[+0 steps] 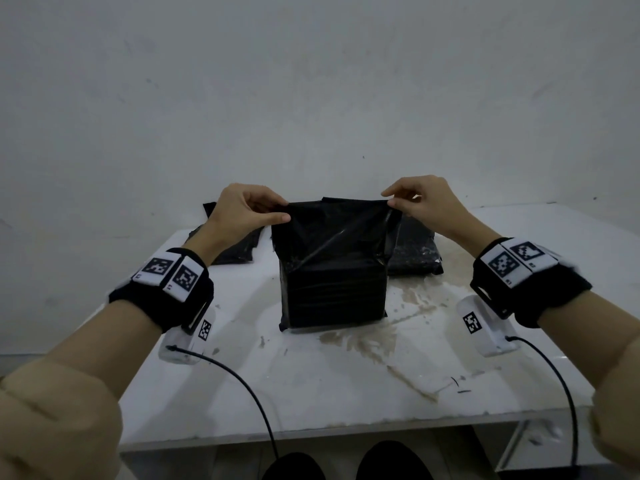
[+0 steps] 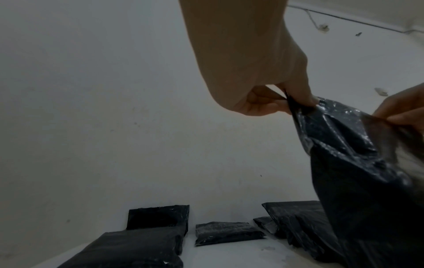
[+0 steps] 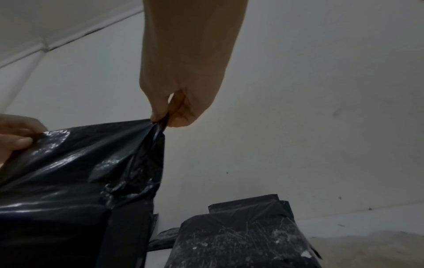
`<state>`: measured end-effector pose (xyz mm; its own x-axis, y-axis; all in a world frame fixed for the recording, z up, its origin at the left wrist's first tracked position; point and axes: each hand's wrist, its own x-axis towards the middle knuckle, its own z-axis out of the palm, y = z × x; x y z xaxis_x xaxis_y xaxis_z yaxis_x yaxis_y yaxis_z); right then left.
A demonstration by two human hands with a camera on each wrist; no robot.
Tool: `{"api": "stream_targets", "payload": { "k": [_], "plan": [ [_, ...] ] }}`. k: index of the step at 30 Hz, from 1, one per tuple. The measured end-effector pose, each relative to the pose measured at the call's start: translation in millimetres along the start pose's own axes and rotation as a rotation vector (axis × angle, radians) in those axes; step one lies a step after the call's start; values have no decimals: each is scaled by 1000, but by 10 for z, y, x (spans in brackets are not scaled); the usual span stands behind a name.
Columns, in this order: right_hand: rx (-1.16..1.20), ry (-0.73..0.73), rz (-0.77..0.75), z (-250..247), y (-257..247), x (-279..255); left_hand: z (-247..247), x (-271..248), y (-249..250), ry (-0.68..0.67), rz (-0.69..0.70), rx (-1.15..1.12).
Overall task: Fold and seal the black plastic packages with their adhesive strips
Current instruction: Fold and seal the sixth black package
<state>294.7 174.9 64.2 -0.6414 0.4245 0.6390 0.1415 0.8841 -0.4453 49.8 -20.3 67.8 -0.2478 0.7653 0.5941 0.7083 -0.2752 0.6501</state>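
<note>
Now each hand's grip, left hand (image 1: 242,211) and right hand (image 1: 424,202), pinches the glossy, crinkled black package (image 1: 332,265) taut.

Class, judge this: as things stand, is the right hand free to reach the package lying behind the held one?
Probably not yet: the right hand pinches the held package's top corner, though the rear package lies unobstructed below.

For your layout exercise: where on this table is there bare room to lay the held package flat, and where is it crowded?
Bare room: the table between the held package and the near edge, and the right side. Crowded: the back, where other packages lie behind it. Left hand and right hand pinch its top corners.
</note>
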Motion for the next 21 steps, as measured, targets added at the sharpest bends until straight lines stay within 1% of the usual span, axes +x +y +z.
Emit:
{"api": "stream_targets", "payload": {
  "k": [2, 5, 7, 9, 10, 12, 14, 16, 18, 21],
  "plan": [
    [-16, -47, -7, -16, -25, 11, -19, 13, 17, -31, 2, 36],
    [-29, -105, -60, -11, -84, 5, -27, 16, 28, -71, -39, 37],
    [-36, -119, -89, 0, -111, 6, 3, 50, 10, -59, -66, 45],
    [-39, -121, -106, 7, -122, 19, 53, 130, 33, -42, -132, 20],
    [-41, -119, -113, 9, -124, 30, 80, 182, 65, -57, -169, 6],
    [-55, -120, -133, 13, -135, 48, 137, 290, 171, -182, -209, 47],
    [-65, -128, -151, 13, -146, 66, 186, 387, 253, -326, -195, 200],
    [-70, -130, -158, 4, -157, 81, 242, 446, 315, -388, -149, 351],
    [-72, -136, -155, -17, -165, 88, 297, 489, 335, -411, -108, 411],
    [-46, -171, -121, -48, -177, 69, 347, 504, 338, -383, -118, 417]
  ]
}}
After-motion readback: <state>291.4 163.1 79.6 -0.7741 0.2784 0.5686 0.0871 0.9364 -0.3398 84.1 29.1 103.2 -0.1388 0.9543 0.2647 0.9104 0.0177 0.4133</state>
